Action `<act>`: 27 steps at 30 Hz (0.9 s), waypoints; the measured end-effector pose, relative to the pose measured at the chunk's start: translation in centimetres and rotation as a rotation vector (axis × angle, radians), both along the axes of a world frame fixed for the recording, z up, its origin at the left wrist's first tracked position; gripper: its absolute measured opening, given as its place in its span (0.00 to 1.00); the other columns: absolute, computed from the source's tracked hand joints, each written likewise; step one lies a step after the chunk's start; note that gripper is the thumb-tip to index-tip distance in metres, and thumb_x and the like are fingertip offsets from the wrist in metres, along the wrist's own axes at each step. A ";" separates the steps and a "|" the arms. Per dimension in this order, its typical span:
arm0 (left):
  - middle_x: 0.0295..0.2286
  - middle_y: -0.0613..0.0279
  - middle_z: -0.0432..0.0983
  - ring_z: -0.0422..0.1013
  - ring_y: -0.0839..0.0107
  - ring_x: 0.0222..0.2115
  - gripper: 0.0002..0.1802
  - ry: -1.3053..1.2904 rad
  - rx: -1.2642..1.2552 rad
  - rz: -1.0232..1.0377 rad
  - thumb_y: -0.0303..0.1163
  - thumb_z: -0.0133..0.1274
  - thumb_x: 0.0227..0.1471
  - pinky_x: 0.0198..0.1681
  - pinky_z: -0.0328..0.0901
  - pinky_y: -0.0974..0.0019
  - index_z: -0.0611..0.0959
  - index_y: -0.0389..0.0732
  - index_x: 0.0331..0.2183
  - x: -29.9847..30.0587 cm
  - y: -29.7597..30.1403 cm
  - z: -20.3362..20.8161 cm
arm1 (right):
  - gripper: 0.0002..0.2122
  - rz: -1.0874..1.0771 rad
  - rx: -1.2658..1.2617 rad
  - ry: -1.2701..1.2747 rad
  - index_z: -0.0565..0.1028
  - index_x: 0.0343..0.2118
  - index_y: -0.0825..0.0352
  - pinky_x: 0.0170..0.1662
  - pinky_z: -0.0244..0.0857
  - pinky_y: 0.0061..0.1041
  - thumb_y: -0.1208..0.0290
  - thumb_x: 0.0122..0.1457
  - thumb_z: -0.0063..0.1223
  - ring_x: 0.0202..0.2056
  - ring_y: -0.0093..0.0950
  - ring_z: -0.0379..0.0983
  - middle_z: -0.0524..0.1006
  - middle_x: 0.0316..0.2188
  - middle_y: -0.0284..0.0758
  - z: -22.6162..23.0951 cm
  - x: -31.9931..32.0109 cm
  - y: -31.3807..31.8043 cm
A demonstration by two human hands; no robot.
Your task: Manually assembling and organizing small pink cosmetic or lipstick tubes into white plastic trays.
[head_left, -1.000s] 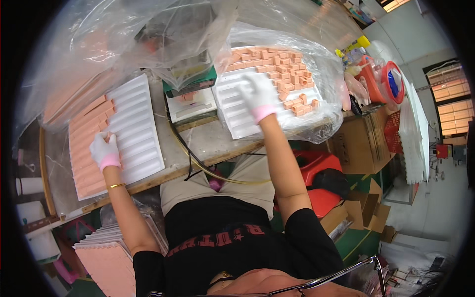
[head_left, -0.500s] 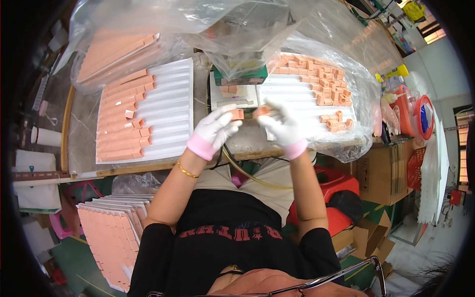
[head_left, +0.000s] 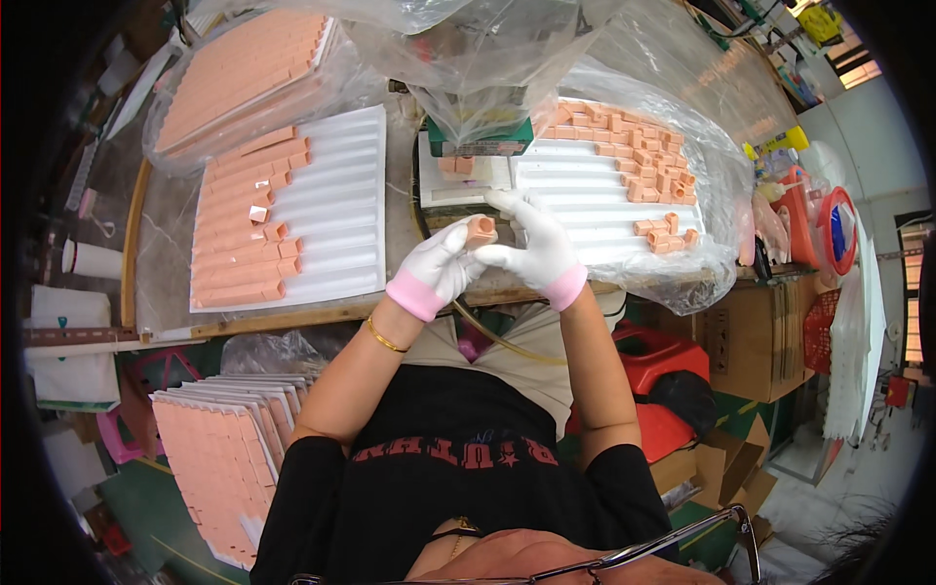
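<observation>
Both forearms (head_left: 351, 375) angle inward from the lower frame. At centre, the left hand (head_left: 437, 263) pinches a hollow peach block (head_left: 481, 230); the right hand (head_left: 536, 249) curves beside it, thumb and fingers parted.

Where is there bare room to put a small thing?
Free: the left tray, right of its peach pieces; the right tray, left of its jumbled pieces; the table between left tray and green device. Crowded: both trays' piece-filled outer sides.
</observation>
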State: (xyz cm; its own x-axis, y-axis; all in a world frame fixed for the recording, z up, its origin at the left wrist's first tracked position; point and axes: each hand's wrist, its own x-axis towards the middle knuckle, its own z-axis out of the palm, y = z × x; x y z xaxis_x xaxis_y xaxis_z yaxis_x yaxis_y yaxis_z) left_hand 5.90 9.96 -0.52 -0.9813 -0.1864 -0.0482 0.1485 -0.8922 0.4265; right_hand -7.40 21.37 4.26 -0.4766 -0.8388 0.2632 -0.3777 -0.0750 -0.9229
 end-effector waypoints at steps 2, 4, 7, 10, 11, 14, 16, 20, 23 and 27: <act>0.44 0.58 0.71 0.70 0.73 0.39 0.24 -0.057 -0.028 0.058 0.36 0.46 0.58 0.40 0.69 0.72 0.67 0.32 0.52 0.0 0.2 0.3 | 0.19 -0.008 -0.056 0.115 0.76 0.38 0.67 0.46 0.64 0.28 0.69 0.40 0.66 0.43 0.34 0.69 0.72 0.38 0.41 0.0 0.0 -0.2; 0.43 0.57 0.71 0.70 0.73 0.40 0.23 -0.065 -0.042 0.052 0.36 0.47 0.58 0.41 0.68 0.71 0.67 0.32 0.51 0.0 0.2 0.5 | 0.18 -0.020 0.025 0.267 0.77 0.35 0.66 0.50 0.61 0.31 0.67 0.38 0.67 0.46 0.39 0.66 0.71 0.41 0.44 -0.7 0.0 -0.2; 0.42 0.56 0.72 0.70 0.72 0.41 0.23 -0.286 -0.416 0.171 0.34 0.49 0.56 0.43 0.67 0.70 0.68 0.33 0.51 -0.3 -1.6 2.0 | 0.16 -0.170 0.007 0.356 0.77 0.33 0.66 0.49 0.62 0.32 0.68 0.39 0.66 0.46 0.40 0.67 0.71 0.42 0.45 -2.4 -1.4 -1.4; 0.40 0.53 0.73 0.70 0.64 0.36 0.26 -0.432 -1.279 0.804 0.32 0.58 0.44 0.41 0.65 0.64 0.73 0.34 0.46 -2.1 -5.1 1.5 | 0.14 -0.385 -0.039 0.383 0.77 0.32 0.66 0.49 0.62 0.32 0.68 0.40 0.65 0.45 0.42 0.67 0.71 0.41 0.46 -2.1 -3.2 -3.4; 0.42 0.52 0.72 0.68 0.60 0.36 0.26 -0.505 -1.574 0.694 0.34 0.59 0.41 0.43 0.63 0.62 0.75 0.37 0.45 -3.0 -6.1 2.7 | 0.14 -0.357 0.019 0.464 0.77 0.32 0.65 0.47 0.63 0.32 0.69 0.40 0.64 0.44 0.41 0.68 0.73 0.38 0.44 -3.1 -4.9 -3.8; 0.44 0.50 0.69 0.64 0.54 0.37 0.26 -0.422 -1.864 0.635 0.37 0.62 0.35 0.46 0.60 0.58 0.78 0.40 0.41 -5.6 -9.3 1.4 | 0.14 -0.199 0.026 0.429 0.77 0.31 0.65 0.45 0.64 0.34 0.70 0.38 0.64 0.42 0.40 0.69 0.74 0.36 0.41 -2.1 -5.6 -6.0; 0.44 0.50 0.69 0.62 0.52 0.39 0.26 -0.259 -1.856 0.689 0.39 0.63 0.32 0.48 0.58 0.56 0.79 0.42 0.38 -6.1 -10.2 0.2 | 0.15 -0.182 -0.033 0.506 0.77 0.30 0.66 0.41 0.65 0.34 0.71 0.36 0.64 0.38 0.39 0.71 0.75 0.33 0.39 -2.9 -5.5 -7.5; 0.43 0.52 0.70 0.61 0.52 0.42 0.23 -0.286 -1.809 0.744 0.39 0.63 0.33 0.48 0.58 0.57 0.80 0.39 0.34 -5.6 -10.9 -0.6 | 0.14 -0.226 -0.146 0.452 0.76 0.29 0.66 0.37 0.67 0.31 0.72 0.35 0.65 0.33 0.38 0.73 0.76 0.29 0.39 -3.4 -5.2 -8.7; 0.42 0.52 0.72 0.64 0.56 0.41 0.21 -0.421 -1.738 0.801 0.35 0.63 0.35 0.48 0.59 0.60 0.79 0.36 0.35 -4.1 -10.1 -0.5 | 0.14 -0.222 -0.146 0.353 0.76 0.29 0.66 0.37 0.67 0.30 0.73 0.35 0.65 0.32 0.37 0.73 0.76 0.26 0.38 -4.0 -5.1 -9.1; 0.37 0.58 0.75 0.71 0.71 0.37 0.18 -0.551 -1.151 0.624 0.26 0.62 0.41 0.45 0.64 0.70 0.77 0.34 0.38 -0.9 -6.8 2.8 | 0.14 -0.181 -0.156 0.197 0.77 0.30 0.66 0.38 0.67 0.30 0.72 0.37 0.65 0.33 0.38 0.73 0.76 0.29 0.39 -5.0 -5.6 -9.2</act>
